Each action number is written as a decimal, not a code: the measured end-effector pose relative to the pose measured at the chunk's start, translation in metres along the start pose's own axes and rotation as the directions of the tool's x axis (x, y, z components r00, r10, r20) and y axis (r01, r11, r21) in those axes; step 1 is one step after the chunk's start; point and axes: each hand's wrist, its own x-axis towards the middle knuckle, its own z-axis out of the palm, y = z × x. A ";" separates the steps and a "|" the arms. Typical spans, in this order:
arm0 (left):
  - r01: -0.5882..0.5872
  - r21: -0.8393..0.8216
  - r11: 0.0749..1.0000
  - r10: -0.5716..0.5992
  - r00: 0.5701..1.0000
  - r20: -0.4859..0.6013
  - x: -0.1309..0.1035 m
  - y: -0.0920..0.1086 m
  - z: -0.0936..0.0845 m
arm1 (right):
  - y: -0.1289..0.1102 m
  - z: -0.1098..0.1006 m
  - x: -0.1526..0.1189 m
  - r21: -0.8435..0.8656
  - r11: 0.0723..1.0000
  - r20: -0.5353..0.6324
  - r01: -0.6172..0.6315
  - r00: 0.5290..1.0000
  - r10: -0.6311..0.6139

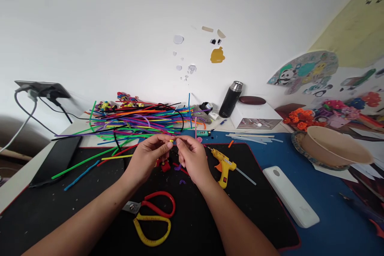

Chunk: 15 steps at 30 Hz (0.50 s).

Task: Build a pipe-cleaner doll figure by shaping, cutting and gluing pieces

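My left hand and my right hand meet above the black mat, both with fingers pinched. Between their fingertips shows a small yellow piece, seemingly a bent bit of pipe cleaner; the fingers cover most of it. Just below lie a red piece and curled purple pipe cleaner bits. Scissors with one red and one yellow handle rest nearer me, blades partly behind my left forearm. Right of my right hand is a yellow hot glue gun with a glue stick in its back.
A heap of coloured pipe cleaners spreads along the wall. Behind stand a black thermos and a white box. A white oblong case and a beige bowl are at right. A black tablet-like slab lies left.
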 end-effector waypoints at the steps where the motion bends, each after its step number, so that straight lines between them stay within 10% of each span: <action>1: -0.015 0.023 1.000 0.015 1.000 -0.002 0.000 0.000 -0.001 | 0.000 0.000 0.000 0.030 0.999 0.017 -0.015 1.000 0.014; 15: -0.187 0.351 0.918 0.183 0.982 0.043 -0.001 0.003 -0.003 | -0.005 0.002 -0.002 0.179 0.972 0.102 -0.152 0.985 0.136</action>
